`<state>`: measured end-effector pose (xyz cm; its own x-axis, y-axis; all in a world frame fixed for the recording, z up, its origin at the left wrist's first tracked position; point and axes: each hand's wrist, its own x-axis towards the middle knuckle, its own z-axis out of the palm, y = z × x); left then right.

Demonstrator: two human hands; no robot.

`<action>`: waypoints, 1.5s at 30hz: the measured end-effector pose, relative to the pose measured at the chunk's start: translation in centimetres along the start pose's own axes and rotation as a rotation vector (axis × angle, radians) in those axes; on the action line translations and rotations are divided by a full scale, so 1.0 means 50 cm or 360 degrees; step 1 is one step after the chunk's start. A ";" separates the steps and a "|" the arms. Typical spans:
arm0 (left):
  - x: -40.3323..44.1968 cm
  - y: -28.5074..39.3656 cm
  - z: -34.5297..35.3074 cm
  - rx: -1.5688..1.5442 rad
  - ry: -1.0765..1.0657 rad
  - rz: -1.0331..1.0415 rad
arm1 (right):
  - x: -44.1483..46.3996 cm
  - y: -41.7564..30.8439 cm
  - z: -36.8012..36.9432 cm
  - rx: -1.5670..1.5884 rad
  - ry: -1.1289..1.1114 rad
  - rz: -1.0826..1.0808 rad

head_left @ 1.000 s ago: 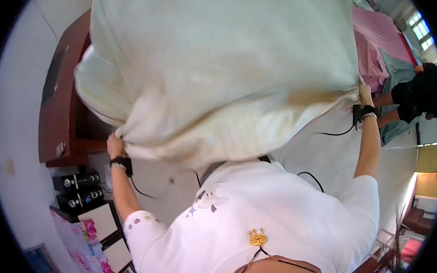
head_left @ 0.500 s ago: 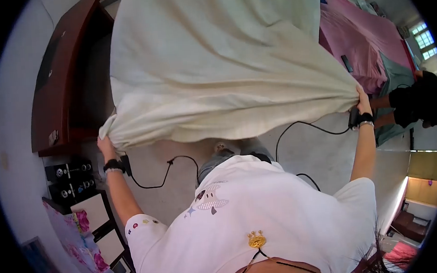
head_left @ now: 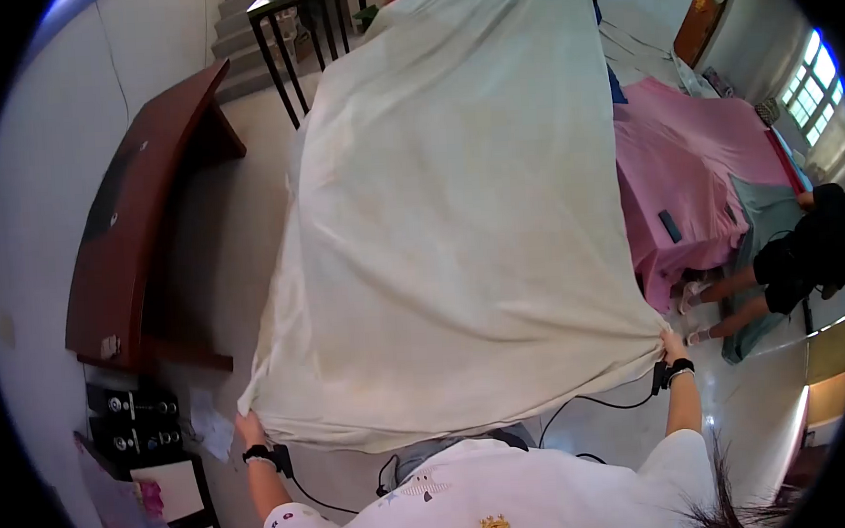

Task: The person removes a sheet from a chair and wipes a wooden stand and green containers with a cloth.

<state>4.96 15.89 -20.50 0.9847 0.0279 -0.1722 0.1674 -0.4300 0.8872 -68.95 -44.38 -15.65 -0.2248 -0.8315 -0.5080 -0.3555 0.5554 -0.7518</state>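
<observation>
A large cream-coloured cloth sheet (head_left: 459, 224) stretches out in front of me, with soft creases across it. My left hand (head_left: 250, 430) is closed on its near left corner. At the near right corner my right hand (head_left: 673, 348) grips the fabric, and folds run from that grip into the sheet. The near edge sags between the two hands, just ahead of my body. What lies under the sheet is hidden. Both wrists wear a black band with a small device and a black cable.
A dark red wooden desk (head_left: 151, 192) stands at the left, with black speakers (head_left: 134, 418) nearer me. To the right, pink cloth (head_left: 694, 154) covers a surface with a dark phone-like object (head_left: 669, 226) on it. A person in black (head_left: 804, 244) stands beside it.
The sheet has dropped from a raised, billowing position and spread flatter away from me. Both hands sit lower in view, still holding its corners. More of the room ahead shows.
</observation>
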 end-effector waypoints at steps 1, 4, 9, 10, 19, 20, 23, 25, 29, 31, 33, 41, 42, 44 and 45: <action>0.003 -0.008 0.010 -0.0065 0.0012 -0.0005 | 0.012 0.005 0.012 0.0021 -0.0005 -0.0003; -0.005 0.001 0.061 0.0315 -0.0043 0.0096 | 0.084 0.009 0.057 0.0021 -0.0136 0.0011; 0.058 0.118 0.234 0.0836 -0.0323 0.0004 | 0.226 -0.108 0.225 -0.2337 -0.0063 -0.1616; 0.115 0.192 0.308 0.0883 -0.0359 0.0239 | 0.245 -0.185 0.251 -0.2149 0.0146 -0.1888; 0.140 1.358 0.049 -0.0531 0.0709 0.1707 | -0.457 -1.232 0.015 0.0879 0.0411 -0.2597; 0.127 1.362 -0.001 -0.0653 0.0748 0.1703 | -0.538 -1.232 -0.034 0.1203 0.0537 -0.2713; 0.130 1.298 -0.081 -0.0819 0.0607 0.1575 | -0.580 -1.156 -0.131 0.1262 0.0701 -0.2791; 0.141 1.246 -0.119 -0.0879 0.0482 0.1455 | -0.479 -1.103 -0.190 0.0981 0.0549 -0.2575; 0.144 1.132 -0.191 -0.1026 0.0348 0.1270 | -0.357 -1.004 -0.282 0.0942 0.0384 -0.2282; 0.153 1.064 -0.220 -0.1051 0.0300 0.1169 | -0.346 -0.983 -0.323 0.1035 0.0318 -0.2183; 0.179 0.964 -0.239 -0.1018 -0.0043 0.1148 | -0.361 -0.955 -0.316 0.1134 0.0241 -0.2064; 0.099 0.574 -0.139 -0.0926 -0.0569 0.0570 | -0.367 -0.664 -0.275 0.0746 0.0367 -0.1761; 0.072 0.544 -0.125 -0.0426 -0.0450 0.1152 | -0.353 -0.635 -0.269 0.0779 0.0484 -0.1560; 0.028 0.502 -0.083 -0.0374 -0.0527 0.1114 | -0.301 -0.571 -0.277 0.0659 0.0459 -0.1537; 0.023 0.478 -0.059 -0.0847 -0.0692 0.0509 | -0.231 -0.537 -0.310 0.0514 0.0564 -0.1469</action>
<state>10.22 8.32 1.78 0.8994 -0.4310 0.0728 -0.0135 0.1391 0.9902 -70.87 -49.88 16.92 -0.2611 -0.8615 0.4355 -0.2768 -0.3653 -0.8888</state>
